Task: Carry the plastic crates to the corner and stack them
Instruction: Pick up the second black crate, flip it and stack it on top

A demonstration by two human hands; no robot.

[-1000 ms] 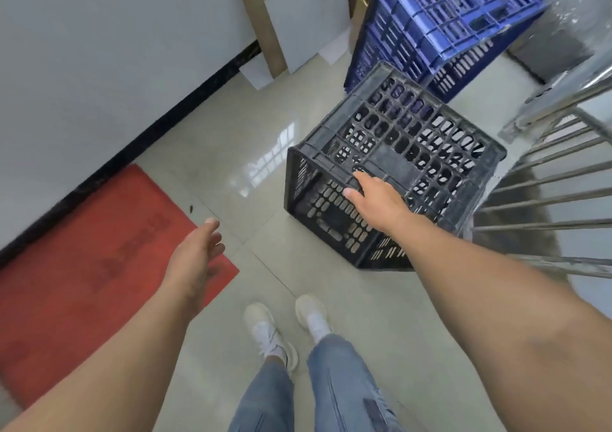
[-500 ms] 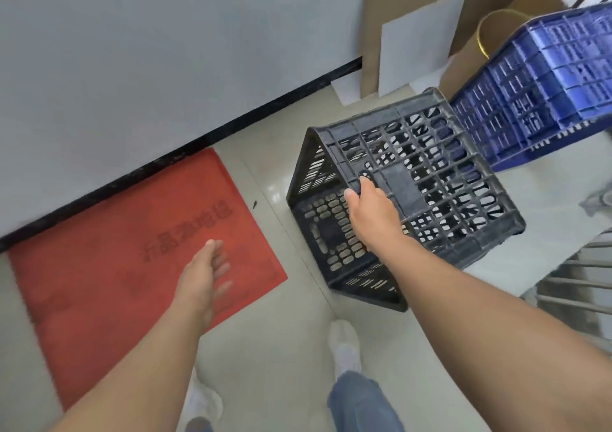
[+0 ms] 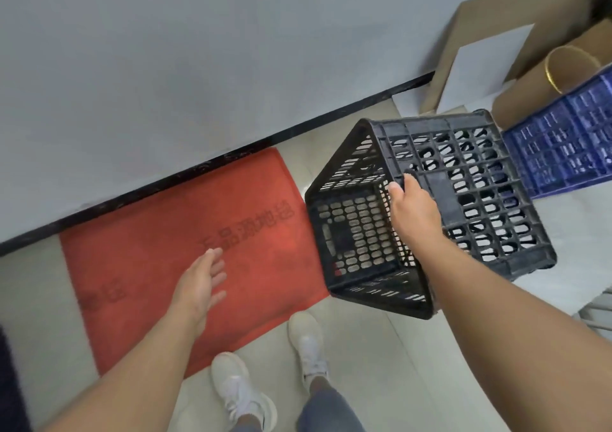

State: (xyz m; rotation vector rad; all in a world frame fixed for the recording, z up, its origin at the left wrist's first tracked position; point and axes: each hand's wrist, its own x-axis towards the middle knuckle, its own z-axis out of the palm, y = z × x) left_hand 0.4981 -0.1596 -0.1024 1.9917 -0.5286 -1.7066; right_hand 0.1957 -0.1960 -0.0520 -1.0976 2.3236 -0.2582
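Gripping the black crate point(image 3: 427, 206) at its perforated base, your right hand point(image 3: 414, 213) has fingers hooked through a slot; the crate hangs tilted, off the floor point(image 3: 374, 358), at about 2 o'clock from your feet. Your left hand point(image 3: 202, 279) is spread wide and holds nothing, over the red mat point(image 3: 165, 249) at 10 o'clock. Blue crate point(image 3: 563, 147): at 2 o'clock, just behind the black one, beside cardboard point(image 3: 490, 24) leaning on the wall point(image 3: 165, 51). White shoes point(image 3: 241, 395): at 6 o'clock.
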